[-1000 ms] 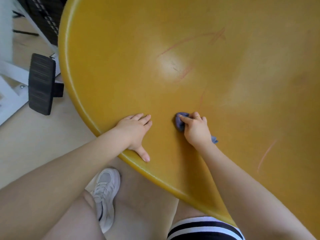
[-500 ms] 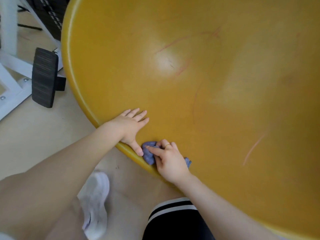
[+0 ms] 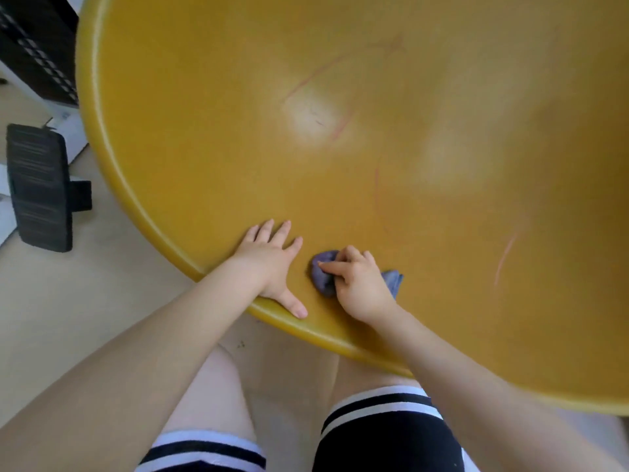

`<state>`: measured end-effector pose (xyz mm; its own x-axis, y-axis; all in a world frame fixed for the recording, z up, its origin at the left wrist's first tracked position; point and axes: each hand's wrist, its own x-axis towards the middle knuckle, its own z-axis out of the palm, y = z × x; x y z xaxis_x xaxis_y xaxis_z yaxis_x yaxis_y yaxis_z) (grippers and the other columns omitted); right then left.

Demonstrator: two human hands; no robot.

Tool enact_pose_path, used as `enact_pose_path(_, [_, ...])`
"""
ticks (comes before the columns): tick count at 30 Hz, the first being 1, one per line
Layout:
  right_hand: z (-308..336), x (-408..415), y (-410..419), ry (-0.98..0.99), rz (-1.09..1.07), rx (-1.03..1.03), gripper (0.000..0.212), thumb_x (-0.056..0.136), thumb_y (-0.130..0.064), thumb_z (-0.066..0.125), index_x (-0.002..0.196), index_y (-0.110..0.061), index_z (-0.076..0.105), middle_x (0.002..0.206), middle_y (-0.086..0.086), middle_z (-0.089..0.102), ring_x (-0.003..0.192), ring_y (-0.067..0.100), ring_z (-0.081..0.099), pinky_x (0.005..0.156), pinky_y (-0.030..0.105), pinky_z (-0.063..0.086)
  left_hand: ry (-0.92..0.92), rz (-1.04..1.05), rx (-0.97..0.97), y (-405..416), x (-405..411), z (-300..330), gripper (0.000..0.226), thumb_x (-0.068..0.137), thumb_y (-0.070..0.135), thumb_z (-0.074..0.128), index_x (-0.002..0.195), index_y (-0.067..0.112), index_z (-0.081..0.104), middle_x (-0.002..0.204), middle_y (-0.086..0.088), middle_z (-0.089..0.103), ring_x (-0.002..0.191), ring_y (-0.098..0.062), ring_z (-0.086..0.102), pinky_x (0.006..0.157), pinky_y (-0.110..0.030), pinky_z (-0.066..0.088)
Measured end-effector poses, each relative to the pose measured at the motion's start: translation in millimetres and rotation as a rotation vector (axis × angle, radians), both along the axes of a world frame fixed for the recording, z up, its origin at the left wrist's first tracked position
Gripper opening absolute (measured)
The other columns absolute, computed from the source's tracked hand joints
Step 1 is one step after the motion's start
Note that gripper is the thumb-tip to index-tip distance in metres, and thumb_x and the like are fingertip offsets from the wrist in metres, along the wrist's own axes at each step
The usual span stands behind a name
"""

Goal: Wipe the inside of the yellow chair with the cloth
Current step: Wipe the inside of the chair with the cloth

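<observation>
The yellow chair fills most of the view as a wide, glossy, bowl-shaped shell with thin reddish marks on its inner surface. A small bunched blue cloth lies pressed against the inside just above the near rim. My right hand is shut on the blue cloth, index finger stretched over it, and a corner of the cloth sticks out behind the hand. My left hand lies flat on the shell beside it, fingers spread, thumb on the rim, holding nothing.
A black padded armrest on white framing stands at the left, close to the chair's rim. A dark perforated panel is at the top left. Beige floor lies below the rim, with my knees and striped shorts under it.
My right hand with the cloth swept down from mid-shell to the near rim, then back up slightly onto the inner surface. My left hand stayed planted near the rim.
</observation>
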<state>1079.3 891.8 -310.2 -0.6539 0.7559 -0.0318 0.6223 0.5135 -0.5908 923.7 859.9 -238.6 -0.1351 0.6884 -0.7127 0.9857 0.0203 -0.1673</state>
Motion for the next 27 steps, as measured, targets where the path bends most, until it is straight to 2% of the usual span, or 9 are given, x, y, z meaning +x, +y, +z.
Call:
enact_pose_path(3, [7, 14, -47, 0.085, 0.033, -0.001, 0.048, 0.072, -0.016, 0.031, 0.093, -0.015, 0.073, 0.079, 0.015, 0.057, 0.061, 0.035, 0.047, 0.064, 0.037, 0.037, -0.035, -0.032, -0.018, 5, 0, 0, 0.133, 0.057, 0.078, 0.063, 0.150, 0.019, -0.012, 0.154, -0.008, -0.025, 0.143, -0.031, -0.017, 0.116, -0.040, -0.003])
enact_pose_path(6, [14, 16, -54, 0.064, 0.066, 0.000, 0.045, 0.074, -0.013, 0.033, 0.097, -0.015, 0.071, 0.080, 0.014, 0.055, 0.066, 0.032, 0.048, 0.063, 0.031, 0.026, -0.056, -0.046, -0.060, 9, -4, -1, 0.134, 0.058, 0.078, 0.063, 0.148, 0.020, -0.018, 0.152, -0.006, -0.031, 0.141, -0.029, -0.023, 0.115, -0.039, -0.007])
enact_pose_path(9, [10, 19, -32, 0.001, 0.099, 0.090, 0.042, 0.078, -0.014, 0.034, 0.096, -0.014, 0.072, 0.081, 0.015, 0.058, 0.065, 0.027, 0.048, 0.066, 0.029, 0.031, -0.037, -0.072, -0.069, 13, -4, -1, 0.135, 0.058, 0.079, 0.062, 0.148, 0.018, -0.017, 0.152, -0.008, -0.030, 0.141, -0.031, -0.022, 0.116, -0.040, -0.006])
enact_pose_path(12, [0, 33, 2, -0.147, -0.194, 0.262, 0.039, 0.083, -0.018, 0.037, 0.099, -0.022, 0.072, 0.089, 0.016, 0.061, 0.069, 0.036, 0.053, 0.065, 0.040, 0.050, -0.031, -0.091, -0.045, 13, -4, -2, 0.136, 0.056, 0.080, 0.062, 0.149, 0.017, -0.015, 0.153, -0.008, -0.027, 0.142, -0.032, -0.018, 0.116, -0.040, -0.004])
enact_pose_path(15, [-5, 46, 26, -0.349, -0.590, 0.134, 0.033, 0.094, -0.018, 0.043, 0.117, -0.033, 0.062, 0.118, 0.009, 0.051, 0.099, 0.034, 0.042, 0.082, 0.036, 0.038, -0.049, -0.089, -0.010, 13, -7, -5, 0.136, 0.054, 0.081, 0.061, 0.150, 0.018, -0.012, 0.155, -0.006, -0.023, 0.143, -0.030, -0.015, 0.116, -0.039, -0.001])
enact_pose_path(17, [-5, 38, 21, -0.343, -0.677, 0.065, 0.033, 0.094, -0.018, 0.045, 0.119, -0.032, 0.061, 0.122, 0.008, 0.048, 0.101, 0.033, 0.039, 0.083, 0.034, 0.034, -0.045, -0.090, 0.005, 13, -6, -5, 0.136, 0.053, 0.082, 0.061, 0.150, 0.018, -0.010, 0.156, -0.006, -0.019, 0.144, -0.030, -0.012, 0.116, -0.040, 0.002])
enact_pose_path(22, [9, -5, -43, -0.083, -0.440, 0.053, 0.053, 0.078, -0.027, 0.025, 0.096, -0.017, 0.074, 0.094, 0.015, 0.059, 0.076, 0.034, 0.046, 0.074, 0.035, 0.036, -0.050, -0.163, 0.053, 16, 1, -8, 0.136, 0.056, 0.080, 0.061, 0.150, 0.007, -0.003, 0.157, -0.014, -0.011, 0.144, -0.033, -0.008, 0.116, -0.043, 0.002])
enact_pose_path(24, [18, -11, -70, -0.006, -0.390, 0.118, 0.048, 0.072, -0.022, 0.029, 0.083, -0.015, 0.075, 0.077, 0.013, 0.060, 0.058, 0.027, 0.041, 0.063, 0.034, 0.040, -0.121, -0.275, 0.080, 18, 0, -12, 0.134, 0.057, 0.079, 0.062, 0.149, 0.005, -0.002, 0.157, -0.009, -0.013, 0.144, -0.026, -0.012, 0.115, -0.044, -0.004])
enact_pose_path(27, [16, -2, -77, -0.013, -0.309, 0.154, 0.042, 0.074, -0.015, 0.033, 0.086, -0.018, 0.074, 0.078, 0.010, 0.060, 0.060, 0.018, 0.032, 0.062, 0.027, 0.029, -0.210, -0.359, 0.092, 24, 1, -14, 0.134, 0.057, 0.075, 0.064, 0.150, 0.007, -0.004, 0.157, -0.004, -0.014, 0.145, -0.020, -0.011, 0.116, -0.040, -0.005])
